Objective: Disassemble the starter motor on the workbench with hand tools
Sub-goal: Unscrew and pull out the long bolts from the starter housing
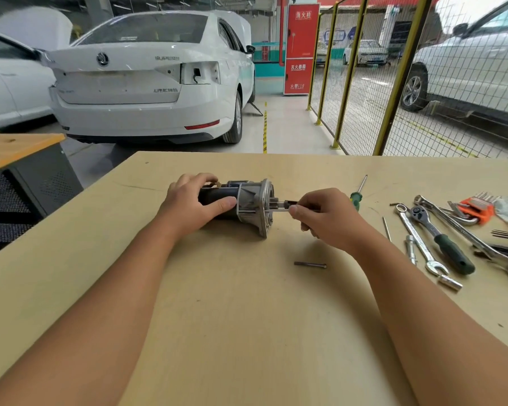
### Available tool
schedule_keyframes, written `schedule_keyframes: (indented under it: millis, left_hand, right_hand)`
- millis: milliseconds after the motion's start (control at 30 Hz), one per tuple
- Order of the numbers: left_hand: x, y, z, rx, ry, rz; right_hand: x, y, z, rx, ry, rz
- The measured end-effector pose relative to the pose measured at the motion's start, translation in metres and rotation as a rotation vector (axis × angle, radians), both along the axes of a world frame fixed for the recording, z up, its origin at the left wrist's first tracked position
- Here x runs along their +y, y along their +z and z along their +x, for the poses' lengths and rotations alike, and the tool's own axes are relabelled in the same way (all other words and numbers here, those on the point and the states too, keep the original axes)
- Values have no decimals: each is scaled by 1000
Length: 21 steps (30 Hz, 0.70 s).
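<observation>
Pale plywood makes up the surface (pixel 247 317), and the starter motor (pixel 238 205) lies on its side near the middle of it. My left hand (pixel 188 205) wraps round the motor's dark body, fingers curled over the top and thumb pressed along the near side. My right hand (pixel 326 218) is just beside the motor's silver nose housing, its fingers closed on a long thin bolt (pixel 277 210) that sticks out of that housing. A second bolt (pixel 310 264) lies loose on the surface, on my side of the motor and a little to its right.

Further right of the motor the tools are spread out: a green-handled screwdriver (pixel 357 197), a combination spanner (pixel 420 240), a ratchet (pixel 440 240) with a dark green grip, a socket (pixel 450 282), another large spanner (pixel 467 232) and an orange holder of hex keys (pixel 478 208).

Beyond the motor, past the far edge of the surface, a white saloon car (pixel 147 77) stands on the workshop floor with its rear facing me. To the right of it are a red fire cabinet (pixel 301 48) and a yellow-framed mesh fence (pixel 393 83).
</observation>
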<state>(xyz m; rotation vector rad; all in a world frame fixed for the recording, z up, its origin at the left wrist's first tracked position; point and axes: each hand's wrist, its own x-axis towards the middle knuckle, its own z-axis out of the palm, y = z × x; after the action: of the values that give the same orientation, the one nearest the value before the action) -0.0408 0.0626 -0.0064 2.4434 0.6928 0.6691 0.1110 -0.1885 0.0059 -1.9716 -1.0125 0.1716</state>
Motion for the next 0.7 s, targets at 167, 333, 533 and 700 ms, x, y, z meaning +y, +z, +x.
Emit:
schedule_keyframes:
  millis: [167, 333, 533, 700]
  left_hand:
    - [-13, 10, 0, 18, -103, 105]
    - [-25, 12, 4, 206, -130, 247]
    - [-24, 11, 6, 160, -131, 265]
    - [-24, 11, 6, 151, -129, 272]
  right_hand:
    - [-2, 3, -2, -51, -1, 8]
    - [-1, 2, -2, -121, -10, 30]
    - [-1, 1, -2, -182, -33, 58]
    - [1, 2, -4, -237, -29, -23]
